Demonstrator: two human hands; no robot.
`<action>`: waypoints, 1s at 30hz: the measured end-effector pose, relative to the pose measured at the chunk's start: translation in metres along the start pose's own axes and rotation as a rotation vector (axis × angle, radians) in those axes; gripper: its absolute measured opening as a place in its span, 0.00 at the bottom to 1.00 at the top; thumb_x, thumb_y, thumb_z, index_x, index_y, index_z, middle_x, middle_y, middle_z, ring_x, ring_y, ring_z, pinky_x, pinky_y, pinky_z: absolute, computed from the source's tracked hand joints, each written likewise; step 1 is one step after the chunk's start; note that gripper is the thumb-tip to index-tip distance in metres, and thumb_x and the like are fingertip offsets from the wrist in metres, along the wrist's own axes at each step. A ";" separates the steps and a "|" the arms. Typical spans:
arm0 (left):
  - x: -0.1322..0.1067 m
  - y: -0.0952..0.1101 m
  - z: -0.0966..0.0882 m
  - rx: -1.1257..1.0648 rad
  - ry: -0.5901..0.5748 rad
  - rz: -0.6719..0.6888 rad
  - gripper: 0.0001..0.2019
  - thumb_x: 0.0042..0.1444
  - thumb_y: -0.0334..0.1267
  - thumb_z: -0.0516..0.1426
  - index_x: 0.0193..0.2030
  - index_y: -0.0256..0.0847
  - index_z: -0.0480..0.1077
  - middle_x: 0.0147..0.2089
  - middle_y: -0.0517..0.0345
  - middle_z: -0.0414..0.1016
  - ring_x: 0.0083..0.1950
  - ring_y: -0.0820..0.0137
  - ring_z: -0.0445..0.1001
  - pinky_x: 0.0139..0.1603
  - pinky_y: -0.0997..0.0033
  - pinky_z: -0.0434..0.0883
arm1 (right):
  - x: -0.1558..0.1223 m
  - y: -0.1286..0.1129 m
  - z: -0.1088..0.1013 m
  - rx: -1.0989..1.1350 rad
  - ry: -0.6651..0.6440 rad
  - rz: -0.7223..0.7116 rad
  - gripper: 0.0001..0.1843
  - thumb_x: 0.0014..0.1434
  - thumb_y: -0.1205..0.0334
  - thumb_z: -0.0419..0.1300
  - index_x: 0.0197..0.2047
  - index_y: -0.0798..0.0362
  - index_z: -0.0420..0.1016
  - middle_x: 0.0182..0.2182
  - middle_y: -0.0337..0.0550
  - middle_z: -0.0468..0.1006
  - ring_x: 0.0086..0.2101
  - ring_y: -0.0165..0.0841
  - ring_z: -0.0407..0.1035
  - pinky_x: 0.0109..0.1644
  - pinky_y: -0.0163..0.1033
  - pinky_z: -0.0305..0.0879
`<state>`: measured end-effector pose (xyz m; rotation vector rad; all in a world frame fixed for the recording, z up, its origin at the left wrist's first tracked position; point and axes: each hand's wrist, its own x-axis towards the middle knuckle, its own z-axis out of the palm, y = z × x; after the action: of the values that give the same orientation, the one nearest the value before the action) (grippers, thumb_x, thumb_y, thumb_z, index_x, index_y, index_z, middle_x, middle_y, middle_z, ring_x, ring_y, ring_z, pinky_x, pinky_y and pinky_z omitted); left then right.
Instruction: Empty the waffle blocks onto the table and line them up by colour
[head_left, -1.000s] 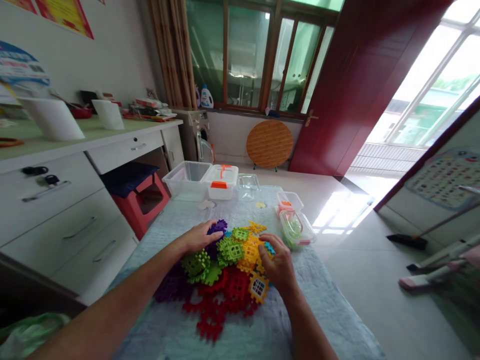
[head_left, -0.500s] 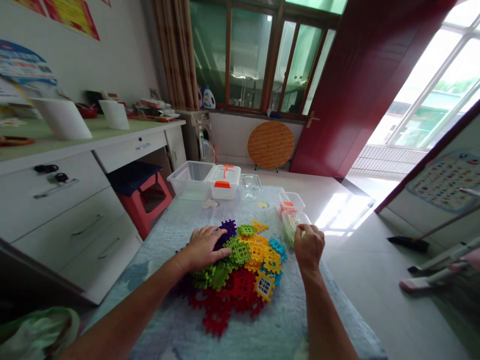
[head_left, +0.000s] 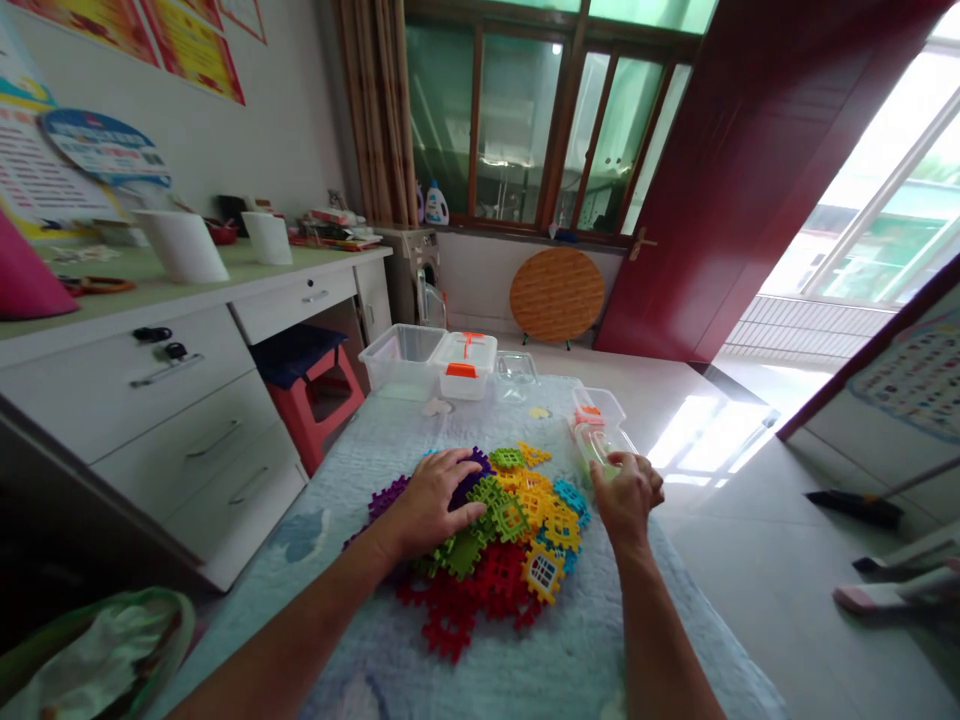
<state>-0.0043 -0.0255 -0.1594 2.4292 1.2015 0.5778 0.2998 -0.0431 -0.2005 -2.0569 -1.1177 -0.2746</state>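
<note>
Interlocking plastic building pieces lie heaped on a cloth-covered table point(head_left: 300, 590): green pieces point(head_left: 504, 508), red pieces point(head_left: 450, 625), yellow pieces point(head_left: 561, 525), blue pieces point(head_left: 571, 500) and purple pieces point(head_left: 386, 498). Across the purple and green part of the heap rests my left hand point(head_left: 435, 505), its fingers stretched out and apart. To the right of the heap, my right hand point(head_left: 628, 495) is at the near end of a clear plastic box point(head_left: 606, 440) that has something green inside. Its fingers curl at the box's edge, with the thumb slightly apart; the grip is partly hidden.
Behind the clear box stands another one with orange pieces point(head_left: 592, 412). At the table's far end are an open clear bin point(head_left: 405, 365), a lidded box with orange clips point(head_left: 469, 368) and a clear lid or tray point(head_left: 516, 370). A red stool point(head_left: 322, 390) stands left.
The view has turned slightly left, so everything sits further right. My right hand's fingers have loosened a little at the box. My left hand stays on the heap.
</note>
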 end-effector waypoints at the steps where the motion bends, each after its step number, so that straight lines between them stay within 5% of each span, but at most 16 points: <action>1: 0.001 0.000 0.001 0.024 0.076 0.018 0.20 0.56 0.48 0.59 0.54 0.43 0.72 0.63 0.45 0.67 0.64 0.54 0.63 0.67 0.50 0.56 | 0.001 0.001 0.001 0.022 0.004 0.029 0.15 0.51 0.52 0.58 0.38 0.53 0.73 0.42 0.52 0.73 0.48 0.49 0.60 0.52 0.52 0.52; 5: 0.004 -0.001 0.005 0.085 0.341 0.075 0.11 0.58 0.38 0.57 0.47 0.40 0.73 0.57 0.46 0.71 0.60 0.55 0.66 0.64 0.47 0.61 | 0.003 0.003 0.002 0.130 0.013 0.101 0.17 0.48 0.50 0.58 0.37 0.52 0.72 0.41 0.53 0.72 0.48 0.51 0.60 0.54 0.54 0.53; 11: -0.001 0.012 0.003 -0.023 0.469 0.069 0.09 0.60 0.36 0.55 0.46 0.41 0.72 0.57 0.48 0.70 0.60 0.58 0.67 0.63 0.52 0.63 | 0.001 -0.003 -0.014 0.453 0.023 0.103 0.19 0.47 0.46 0.60 0.37 0.51 0.69 0.39 0.50 0.71 0.47 0.49 0.62 0.53 0.52 0.57; 18: -0.012 0.041 -0.006 -0.439 0.478 -0.089 0.15 0.61 0.43 0.55 0.53 0.43 0.68 0.60 0.50 0.67 0.62 0.61 0.65 0.64 0.59 0.62 | -0.037 -0.054 -0.036 0.727 -0.270 -0.350 0.11 0.51 0.58 0.62 0.37 0.49 0.67 0.46 0.48 0.69 0.47 0.42 0.63 0.41 0.42 0.63; 23: -0.016 0.042 -0.007 -0.751 0.392 -0.287 0.19 0.61 0.49 0.54 0.54 0.41 0.65 0.53 0.50 0.72 0.53 0.63 0.72 0.53 0.64 0.69 | -0.063 -0.079 -0.046 0.759 -0.501 -0.592 0.10 0.50 0.66 0.60 0.36 0.48 0.64 0.49 0.46 0.67 0.53 0.42 0.60 0.55 0.49 0.60; 26: -0.020 0.035 -0.005 -0.745 0.368 -0.374 0.20 0.57 0.48 0.57 0.52 0.40 0.65 0.44 0.55 0.72 0.42 0.67 0.73 0.44 0.68 0.71 | -0.067 -0.079 -0.044 0.826 -0.579 -0.602 0.05 0.55 0.66 0.56 0.37 0.48 0.65 0.52 0.46 0.66 0.55 0.42 0.60 0.60 0.51 0.56; 30: -0.024 0.025 -0.005 -0.579 0.365 -0.412 0.20 0.56 0.47 0.57 0.52 0.41 0.64 0.37 0.61 0.68 0.35 0.70 0.70 0.38 0.70 0.69 | -0.067 -0.074 -0.031 0.779 -0.467 -0.476 0.12 0.60 0.58 0.56 0.47 0.47 0.69 0.54 0.48 0.64 0.56 0.43 0.60 0.60 0.53 0.56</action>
<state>-0.0036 -0.0584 -0.1478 1.5849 1.3816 1.0858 0.2069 -0.0831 -0.1749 -1.1662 -1.6633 0.3908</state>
